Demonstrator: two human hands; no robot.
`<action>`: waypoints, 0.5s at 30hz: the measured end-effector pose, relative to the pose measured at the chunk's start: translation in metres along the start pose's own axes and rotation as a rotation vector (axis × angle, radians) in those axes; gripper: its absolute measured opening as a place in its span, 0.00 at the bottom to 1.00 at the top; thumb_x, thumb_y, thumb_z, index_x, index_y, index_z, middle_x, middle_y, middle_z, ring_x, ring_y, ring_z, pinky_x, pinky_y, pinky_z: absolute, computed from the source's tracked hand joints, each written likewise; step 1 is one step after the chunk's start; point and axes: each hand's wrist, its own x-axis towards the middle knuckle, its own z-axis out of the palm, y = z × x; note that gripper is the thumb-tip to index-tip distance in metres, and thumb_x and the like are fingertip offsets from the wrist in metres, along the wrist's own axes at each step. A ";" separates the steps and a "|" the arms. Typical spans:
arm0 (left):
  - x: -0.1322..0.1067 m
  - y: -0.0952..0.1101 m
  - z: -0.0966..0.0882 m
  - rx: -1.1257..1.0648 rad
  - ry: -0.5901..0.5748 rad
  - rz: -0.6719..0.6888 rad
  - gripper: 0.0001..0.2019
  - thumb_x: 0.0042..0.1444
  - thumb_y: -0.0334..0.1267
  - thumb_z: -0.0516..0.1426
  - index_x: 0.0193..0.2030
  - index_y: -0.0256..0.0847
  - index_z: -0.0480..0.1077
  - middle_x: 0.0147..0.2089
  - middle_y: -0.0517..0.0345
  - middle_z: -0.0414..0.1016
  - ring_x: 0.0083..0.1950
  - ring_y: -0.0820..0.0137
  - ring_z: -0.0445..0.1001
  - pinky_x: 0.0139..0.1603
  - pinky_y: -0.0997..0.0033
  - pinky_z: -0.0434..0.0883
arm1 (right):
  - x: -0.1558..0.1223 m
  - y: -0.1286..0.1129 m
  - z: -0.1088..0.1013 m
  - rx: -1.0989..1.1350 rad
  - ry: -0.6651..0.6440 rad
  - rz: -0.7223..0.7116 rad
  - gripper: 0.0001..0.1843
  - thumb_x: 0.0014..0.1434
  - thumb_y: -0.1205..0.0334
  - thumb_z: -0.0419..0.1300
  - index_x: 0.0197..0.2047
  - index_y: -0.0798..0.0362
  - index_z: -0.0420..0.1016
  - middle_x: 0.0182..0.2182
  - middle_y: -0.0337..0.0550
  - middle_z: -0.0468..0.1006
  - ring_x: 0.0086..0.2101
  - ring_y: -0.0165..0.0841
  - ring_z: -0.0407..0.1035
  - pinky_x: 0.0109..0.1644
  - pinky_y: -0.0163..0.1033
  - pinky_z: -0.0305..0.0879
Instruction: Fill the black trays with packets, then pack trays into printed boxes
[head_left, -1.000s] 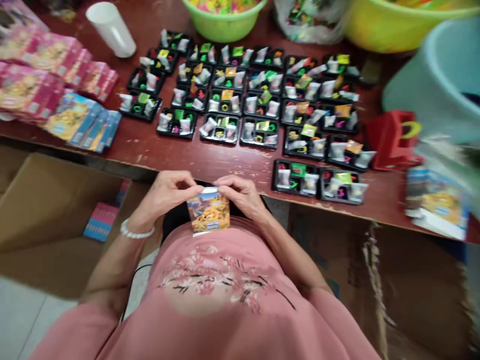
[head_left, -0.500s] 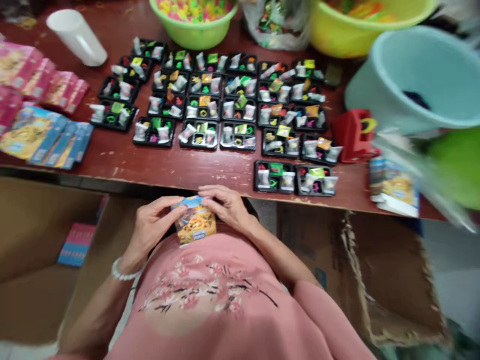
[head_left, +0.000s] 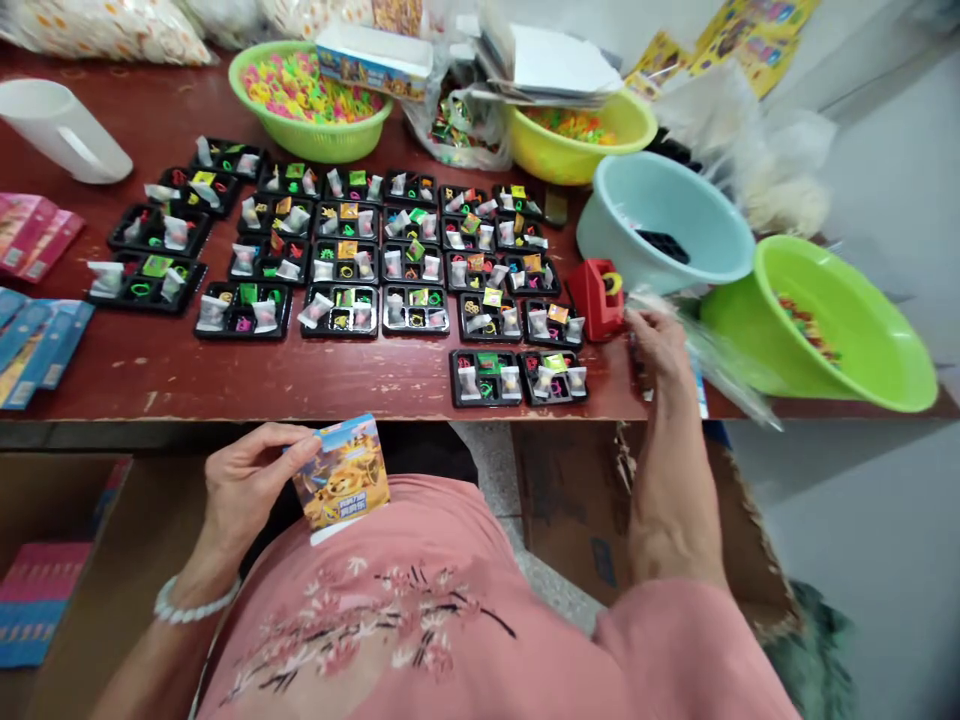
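In the head view, my left hand (head_left: pixel 259 470) pinches the upper left corner of a small blue and yellow printed box (head_left: pixel 346 475), which is tilted in front of my shirt. My right hand (head_left: pixel 660 345) reaches over the table at the right, its fingers bent together beside the front edge of a red tape dispenser (head_left: pixel 598 300). What its fingertips hold is too small to make out. Under this hand lies a partly hidden blue and white printed carton (head_left: pixel 702 390). Black compartment trays (head_left: pixel 416 325) with wrapped sweets and small plastic toys stand in rows on the table.
Behind the trays are a green basin (head_left: pixel 322 140) of colourful pieces and a yellow basin (head_left: pixel 577 165). A pale blue tub (head_left: pixel 667 215) and a tilted green basin (head_left: pixel 847 330) are at the right. Blue boxes (head_left: pixel 45 345) and a white mug (head_left: pixel 67 130) sit left.
My right hand has let go of the box and moved right to the tape dispenser. My left hand keeps the box. The view has shifted, showing more of the table's back and right side.
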 end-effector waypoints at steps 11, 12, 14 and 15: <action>0.000 0.006 0.005 0.017 0.020 -0.015 0.07 0.49 0.41 0.74 0.32 0.45 0.83 0.34 0.61 0.84 0.34 0.69 0.80 0.35 0.73 0.78 | 0.007 -0.012 -0.004 0.250 -0.150 0.284 0.11 0.69 0.69 0.60 0.33 0.54 0.67 0.26 0.31 0.69 0.26 0.25 0.65 0.36 0.35 0.69; -0.001 0.007 0.005 0.015 0.018 -0.015 0.07 0.49 0.41 0.74 0.32 0.45 0.83 0.34 0.61 0.84 0.33 0.69 0.80 0.35 0.73 0.78 | 0.003 -0.008 -0.003 0.244 -0.126 0.243 0.11 0.69 0.68 0.60 0.33 0.54 0.67 0.27 0.32 0.70 0.28 0.26 0.67 0.38 0.37 0.71; 0.000 0.007 0.005 0.012 0.009 -0.017 0.06 0.49 0.41 0.73 0.32 0.45 0.83 0.34 0.61 0.84 0.34 0.69 0.80 0.35 0.73 0.78 | -0.008 0.004 -0.001 0.191 -0.062 0.109 0.13 0.67 0.66 0.62 0.30 0.52 0.66 0.28 0.35 0.70 0.32 0.29 0.69 0.40 0.40 0.72; 0.000 0.007 0.005 0.014 0.006 -0.018 0.06 0.50 0.41 0.73 0.33 0.45 0.83 0.34 0.60 0.84 0.34 0.69 0.80 0.36 0.72 0.78 | -0.014 0.010 0.001 0.147 -0.022 0.027 0.15 0.65 0.68 0.63 0.27 0.51 0.64 0.29 0.37 0.70 0.34 0.32 0.69 0.42 0.42 0.72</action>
